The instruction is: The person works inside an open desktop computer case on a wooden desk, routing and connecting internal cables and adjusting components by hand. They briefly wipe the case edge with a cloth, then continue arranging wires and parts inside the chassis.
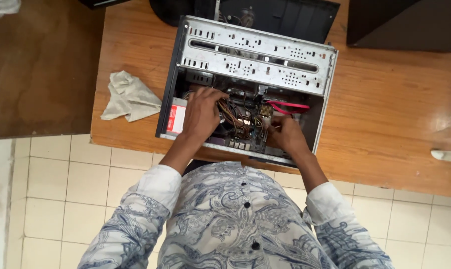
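Wooden desk above a tiled floor carries an open computer case, inside which the left hand curls over a wire bundle while the right hand seems to pinch something hidden near red cables, a crumpled cloth lying left of the case.

A glossy wooden table stands on pale tiled floor.

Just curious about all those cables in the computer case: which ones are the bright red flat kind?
The red flat cables run across the case's right side, just above the right hand. The bundle by the left hand is thin orange-brown wires.
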